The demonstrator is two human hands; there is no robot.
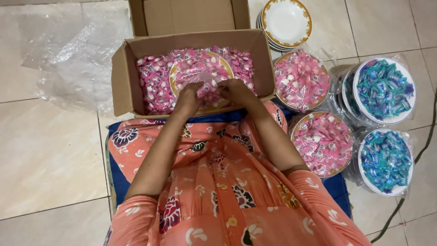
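Head view showed left hand [189, 93] and right hand [234, 91] pinched shut on a pink candy bundle [208, 90] above the cardboard box [125, 77], upper centre; tying likely called for steady grip.

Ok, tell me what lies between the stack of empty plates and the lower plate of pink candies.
In the head view, another wrapped plate of pink candies lies between the stack of empty plates and the lower plate of pink candies.

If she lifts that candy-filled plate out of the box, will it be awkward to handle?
Probably. The plate looks like glazed ceramic, so likely breakable and fairly heavy for its size. Its clear wrap is crinkly film, likely slippery under the left hand and right hand. The small candies could shift if tilted, though the wrap may hold them.
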